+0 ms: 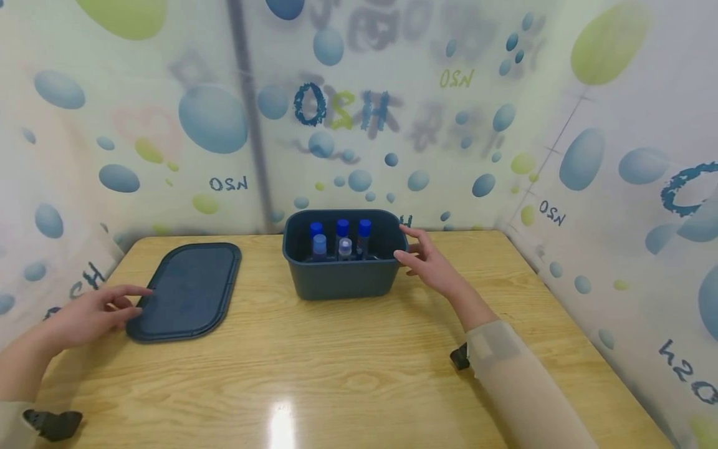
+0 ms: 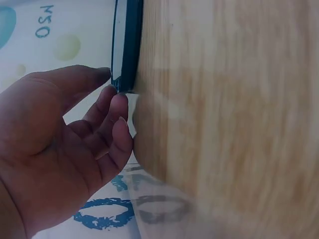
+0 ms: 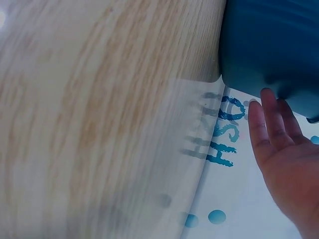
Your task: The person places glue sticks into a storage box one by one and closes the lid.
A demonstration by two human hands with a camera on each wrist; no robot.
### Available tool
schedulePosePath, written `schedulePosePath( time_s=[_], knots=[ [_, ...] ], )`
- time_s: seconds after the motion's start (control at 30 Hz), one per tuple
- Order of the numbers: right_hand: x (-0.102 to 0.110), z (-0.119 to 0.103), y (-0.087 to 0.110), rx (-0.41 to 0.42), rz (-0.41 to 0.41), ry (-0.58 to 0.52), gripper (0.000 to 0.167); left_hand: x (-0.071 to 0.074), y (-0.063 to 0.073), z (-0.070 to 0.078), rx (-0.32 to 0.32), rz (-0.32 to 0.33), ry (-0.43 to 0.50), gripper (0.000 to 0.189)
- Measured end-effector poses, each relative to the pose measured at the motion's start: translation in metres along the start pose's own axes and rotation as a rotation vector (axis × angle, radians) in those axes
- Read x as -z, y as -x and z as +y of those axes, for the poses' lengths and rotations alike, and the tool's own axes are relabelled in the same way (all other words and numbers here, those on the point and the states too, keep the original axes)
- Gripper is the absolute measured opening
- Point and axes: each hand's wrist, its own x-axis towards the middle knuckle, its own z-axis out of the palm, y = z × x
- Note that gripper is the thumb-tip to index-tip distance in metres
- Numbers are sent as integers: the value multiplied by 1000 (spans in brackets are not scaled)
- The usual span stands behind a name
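A dark blue-grey plastic bin [image 1: 342,282] stands upright on the table with several small blue-capped bottles [image 1: 364,236] upright inside. My right hand [image 1: 429,262] is at the bin's right end, thumb near the front rim and fingers towards the back corner. In the right wrist view, extended fingers [image 3: 271,122] reach the bin's side [image 3: 269,45]. A matching flat lid [image 1: 187,293] lies on the left of the table. My left hand [image 1: 95,315] is at the lid's left edge, fingers loosely bent; in the left wrist view, thumb and fingertips meet the lid's edge [image 2: 130,45].
The wood-grain table [image 1: 336,374] has a patterned wall sheet [image 1: 359,156] right behind it and more sheeting at both sides. Bare tabletop lies between lid and bin and in front of them. A black wrist device [image 1: 53,424] sits at the left cuff.
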Motion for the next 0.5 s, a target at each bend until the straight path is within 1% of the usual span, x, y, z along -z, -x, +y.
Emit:
schedulePosePath(
  time_s=[0.1, 0.27, 0.37, 0.5],
  knots=[
    [0, 1, -1, -1, -1, -1, 68, 1, -1, -3, 5, -14, -11, 46],
    [0, 2, -2, -6, 3, 1, 68, 1, -2, -8, -9, -14, -32, 46],
    [0, 1, -1, -3, 2, 5, 68, -1, -1, -9, -12, -2, -36, 45],
    [-1, 2, -2, 2, 0, 3, 68, -4, 0, -9, 5, 29, -28, 44]
  ],
)
